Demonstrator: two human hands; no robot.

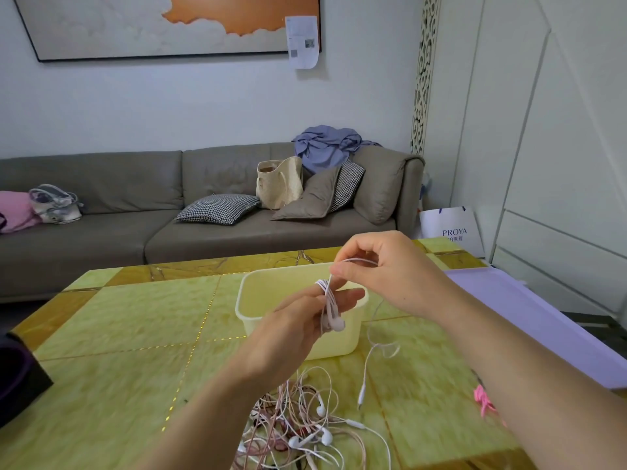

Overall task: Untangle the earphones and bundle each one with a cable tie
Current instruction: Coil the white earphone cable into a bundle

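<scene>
Fingers (349,296) of left hand (285,334) straight, raised in front of tub (244,300), carrying coil of white earphone (328,296) wound round them; thumb hidden. Right hand (390,269) pinches the cord just above the coil; loose tail trails down to desk (118,317). Step, by my reading: winding one freed earphone into a bundle. Next calls for taking up the tail, then reaching a pink tie (483,400) at right without the coil slipping. Tangle (298,425) waits on desk, nearer. Bag (453,230) beyond desk reads "PROYA".
</scene>
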